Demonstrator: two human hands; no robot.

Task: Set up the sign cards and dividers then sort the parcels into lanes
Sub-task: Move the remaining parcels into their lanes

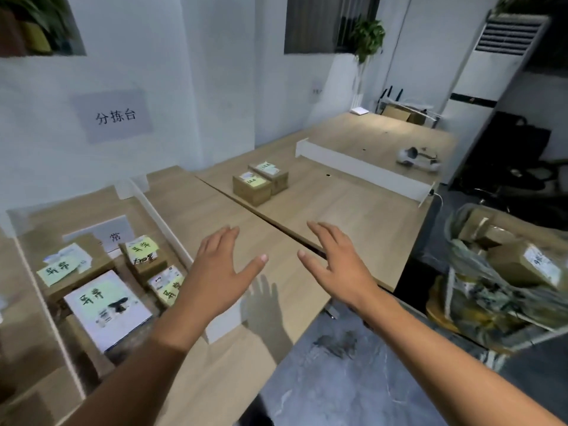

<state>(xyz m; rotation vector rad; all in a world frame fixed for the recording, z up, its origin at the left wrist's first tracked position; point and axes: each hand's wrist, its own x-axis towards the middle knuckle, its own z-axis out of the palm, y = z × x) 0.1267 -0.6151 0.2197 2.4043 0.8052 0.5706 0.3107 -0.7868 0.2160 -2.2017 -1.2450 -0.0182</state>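
Head view: left grip (pixel 215 281) & right grip (pixel 335 265) spread flat, holding nothing, over desk (pixel 353 204) mid-frame. Lower-left lane by white divider (pixel 159 219) holds labeled parcels (pixel 107 305) + sign card (pixel 115 233). Clear bag (pixel 470 256) at right edge holds boxes (pixel 516 265).

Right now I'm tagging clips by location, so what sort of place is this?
Likely an office room set up as a parcel sorting station: a wall sign reading 分拣台, labelled parcels on wooden desks, and a white divider marking off lanes.
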